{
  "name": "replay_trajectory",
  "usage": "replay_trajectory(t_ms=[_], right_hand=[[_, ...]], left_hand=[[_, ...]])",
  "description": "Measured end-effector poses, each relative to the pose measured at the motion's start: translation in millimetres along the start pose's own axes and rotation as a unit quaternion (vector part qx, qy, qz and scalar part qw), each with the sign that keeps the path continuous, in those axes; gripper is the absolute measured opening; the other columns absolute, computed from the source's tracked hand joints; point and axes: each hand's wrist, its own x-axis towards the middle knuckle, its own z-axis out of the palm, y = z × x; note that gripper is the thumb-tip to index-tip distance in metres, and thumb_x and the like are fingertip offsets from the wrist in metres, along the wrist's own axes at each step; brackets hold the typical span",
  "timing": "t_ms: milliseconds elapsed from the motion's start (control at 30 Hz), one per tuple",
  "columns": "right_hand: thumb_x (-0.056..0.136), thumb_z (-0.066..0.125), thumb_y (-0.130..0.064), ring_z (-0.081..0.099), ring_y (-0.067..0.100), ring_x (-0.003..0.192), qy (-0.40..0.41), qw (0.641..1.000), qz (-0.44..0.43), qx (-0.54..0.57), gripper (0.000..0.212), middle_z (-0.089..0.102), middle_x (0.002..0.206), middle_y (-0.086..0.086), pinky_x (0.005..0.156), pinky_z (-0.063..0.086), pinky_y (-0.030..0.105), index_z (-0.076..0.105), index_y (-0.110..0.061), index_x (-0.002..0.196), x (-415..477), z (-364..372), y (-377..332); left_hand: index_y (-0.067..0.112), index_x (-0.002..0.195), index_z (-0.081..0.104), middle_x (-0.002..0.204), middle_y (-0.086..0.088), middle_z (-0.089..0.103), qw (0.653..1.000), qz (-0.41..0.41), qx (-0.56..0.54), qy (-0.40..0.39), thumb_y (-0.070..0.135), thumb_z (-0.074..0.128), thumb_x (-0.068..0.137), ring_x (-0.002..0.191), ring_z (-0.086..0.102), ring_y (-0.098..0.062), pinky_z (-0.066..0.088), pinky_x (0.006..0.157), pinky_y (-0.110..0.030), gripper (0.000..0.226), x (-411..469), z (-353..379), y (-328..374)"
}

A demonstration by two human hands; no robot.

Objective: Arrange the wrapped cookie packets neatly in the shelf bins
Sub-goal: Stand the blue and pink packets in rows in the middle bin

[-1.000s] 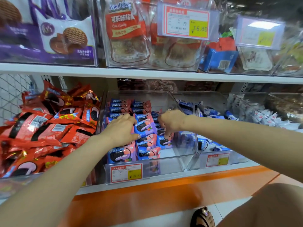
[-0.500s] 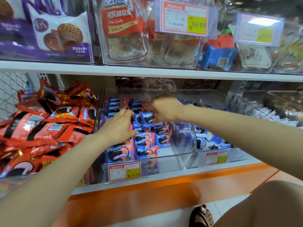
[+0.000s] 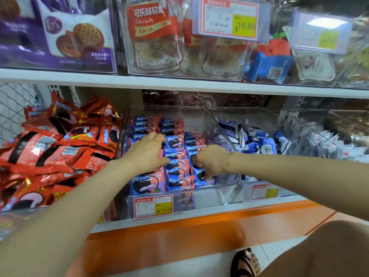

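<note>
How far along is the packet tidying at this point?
Done: the back of the middle bin holds blue-pink packets in tidy rows. In hand: the left hand rests on the left row while the right hand pinches one at the right row. Left: red packets and blue-white packets lie jumbled either side.

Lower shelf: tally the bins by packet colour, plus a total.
Red packets: 1 bin
Blue-and-pink packets: 1 bin, with the left hand and the right hand in it
Blue-and-white packets: 1 bin
White packets: 1 bin
Total: 4 bins that can be sorted. The contents at the far right are too blurred to class.
</note>
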Motion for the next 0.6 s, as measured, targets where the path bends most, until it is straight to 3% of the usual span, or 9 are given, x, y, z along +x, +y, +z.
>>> replay_trajectory(t_ms=[267, 400, 467, 533, 600], right_hand=[[0.074, 0.075, -0.026, 0.060, 0.027, 0.097, 0.036, 0.999, 0.028, -0.028, 0.044, 0.061, 0.109, 0.008, 0.065, 0.041, 0.030, 0.055, -0.012, 0.111, 10.3, 7.4, -0.8], [0.073, 0.077, -0.035, 0.057, 0.028, 0.106, -0.032, 0.998, 0.028, -0.041, 0.058, 0.060, 0.116, 0.007, 0.086, 0.048, 0.037, 0.050, -0.011, 0.118, 9.2, 1.0, -1.4], [0.070, 0.079, -0.040, 0.058, 0.027, 0.105, -0.062, 0.997, 0.041, -0.010, 0.063, 0.062, 0.113, 0.006, 0.085, 0.050, 0.037, 0.054, -0.008, 0.118, 10.1, -15.2, 2.1], [0.075, 0.076, -0.037, 0.060, 0.025, 0.100, 0.002, 0.995, 0.060, 0.075, 0.050, 0.065, 0.108, 0.007, 0.076, 0.049, 0.031, 0.060, -0.006, 0.111, 14.9, -33.6, 9.1], [0.085, 0.068, -0.030, 0.058, 0.026, 0.104, 0.121, 0.977, 0.075, 0.156, 0.037, 0.062, 0.112, 0.009, 0.073, 0.042, 0.028, 0.058, -0.008, 0.113, 24.8, -46.1, 12.5]], left_hand=[[0.015, 0.138, 0.034, 0.136, -0.004, 0.037, 1.000, 0.013, 0.000, 0.006, 0.036, 0.062, 0.087, 0.126, 0.038, -0.020, 0.035, 0.095, -0.031, 0.061, -0.9, -1.9, 0.0], [0.017, 0.136, 0.037, 0.134, -0.003, 0.039, 1.000, 0.018, 0.016, 0.013, 0.038, 0.062, 0.087, 0.126, 0.037, -0.020, 0.035, 0.095, -0.031, 0.058, -6.0, -7.7, -2.2], [0.019, 0.134, 0.038, 0.134, -0.002, 0.039, 0.999, 0.023, 0.038, 0.021, 0.039, 0.061, 0.087, 0.127, 0.037, -0.020, 0.034, 0.096, -0.032, 0.056, -9.8, -11.5, -4.4], [0.019, 0.133, 0.038, 0.133, -0.001, 0.041, 0.995, 0.038, 0.087, 0.040, 0.040, 0.059, 0.088, 0.127, 0.036, -0.020, 0.032, 0.099, -0.033, 0.054, -12.5, -14.7, -6.5], [0.018, 0.134, 0.037, 0.132, -0.001, 0.041, 0.990, 0.045, 0.119, 0.055, 0.038, 0.056, 0.090, 0.126, 0.036, -0.020, 0.031, 0.098, -0.032, 0.052, -14.8, -17.0, -9.6]])
